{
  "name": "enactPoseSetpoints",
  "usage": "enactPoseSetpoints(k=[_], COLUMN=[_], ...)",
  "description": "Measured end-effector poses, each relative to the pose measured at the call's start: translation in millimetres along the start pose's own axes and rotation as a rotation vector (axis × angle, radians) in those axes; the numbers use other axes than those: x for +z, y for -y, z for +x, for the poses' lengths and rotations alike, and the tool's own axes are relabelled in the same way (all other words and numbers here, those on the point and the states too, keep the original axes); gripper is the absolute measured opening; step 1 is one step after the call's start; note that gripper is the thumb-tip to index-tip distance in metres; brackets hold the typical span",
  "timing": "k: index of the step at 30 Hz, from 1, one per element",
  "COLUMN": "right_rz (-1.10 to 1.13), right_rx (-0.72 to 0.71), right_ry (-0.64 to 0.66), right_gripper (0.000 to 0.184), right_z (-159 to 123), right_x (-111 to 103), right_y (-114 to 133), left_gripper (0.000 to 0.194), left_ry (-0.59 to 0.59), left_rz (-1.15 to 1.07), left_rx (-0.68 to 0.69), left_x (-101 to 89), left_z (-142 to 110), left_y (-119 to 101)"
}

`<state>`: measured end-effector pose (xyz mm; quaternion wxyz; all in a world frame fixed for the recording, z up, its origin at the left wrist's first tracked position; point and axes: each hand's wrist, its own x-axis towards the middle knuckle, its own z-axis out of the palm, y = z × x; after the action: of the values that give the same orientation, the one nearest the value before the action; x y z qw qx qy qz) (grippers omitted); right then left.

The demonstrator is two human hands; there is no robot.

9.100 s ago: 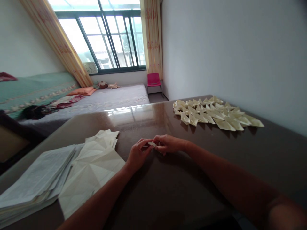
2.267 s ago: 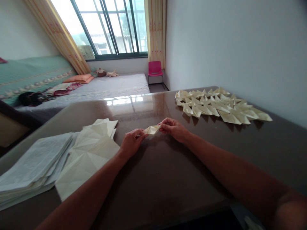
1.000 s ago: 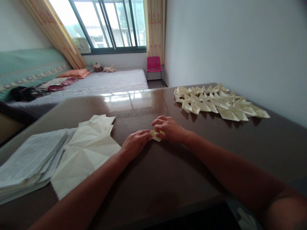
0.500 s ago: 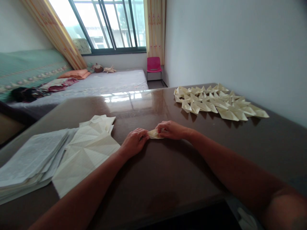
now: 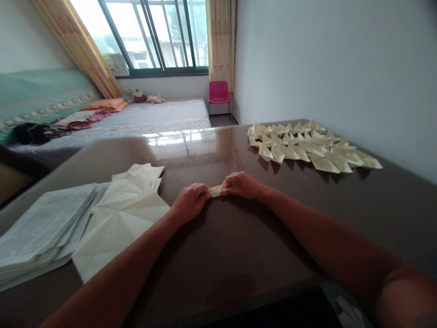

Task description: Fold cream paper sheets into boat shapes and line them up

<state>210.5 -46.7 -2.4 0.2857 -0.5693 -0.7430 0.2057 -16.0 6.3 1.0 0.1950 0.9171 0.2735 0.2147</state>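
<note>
A small piece of folded cream paper [image 5: 216, 191] is held between my two hands over the middle of the brown table. My left hand [image 5: 193, 200] pinches its left end, fingers closed. At the other end my right hand [image 5: 244, 185] grips the paper between thumb and fingers, which partly cover it. Left of my left hand lie creased cream paper sheets [image 5: 124, 214], overlapping one another, with my left forearm across their near edge. Several folded paper boats [image 5: 293, 143] stand in close rows at the far right of the table.
A stack of printed papers [image 5: 48, 223] lies at the table's left, partly under the creased sheets. The glossy brown table [image 5: 218, 255] reaches to the white wall on the right. Beyond it are a bed [image 5: 170, 114] and a pink chair [image 5: 219, 92] below the window.
The folded paper between my hands has turned and looks narrower, with its upper edge more raised. My right fingers have shifted to its right end. The boats and sheets stay put.
</note>
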Motion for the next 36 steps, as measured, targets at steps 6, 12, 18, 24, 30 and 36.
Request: enactPoseSetpoints(k=[6, 12, 18, 24, 30, 36], right_rz=[0.117, 0.148, 0.079, -0.041, -0.009, 0.215], right_rx=[0.019, -0.040, -0.069, -0.121, -0.145, -0.007], right_ry=[-0.079, -0.065, -0.019, -0.068, -0.052, 0.046], right_gripper=[0.019, 0.019, 0.017, 0.010, 0.012, 0.050], right_z=[0, 0, -1, 0, -1, -3], right_x=[9, 14, 10, 15, 11, -9], right_y=[5, 12, 13, 15, 8, -7], left_gripper=[0.025, 0.020, 0.025, 0.035, 0.029, 0.049], left_ry=[-0.042, -0.022, -0.008, 0.006, 0.051, 0.025], left_rz=[0.097, 0.116, 0.161, 0.319, 0.192, -0.074], left_rx=[-0.135, -0.071, -0.026, 0.145, 0.106, -0.050], left_x=[3.6, 7.4, 3.6, 2.5, 0.9, -8.4], left_z=[0, 1, -1, -2, 2, -2], left_y=[-8, -8, -3, -8, -2, 16])
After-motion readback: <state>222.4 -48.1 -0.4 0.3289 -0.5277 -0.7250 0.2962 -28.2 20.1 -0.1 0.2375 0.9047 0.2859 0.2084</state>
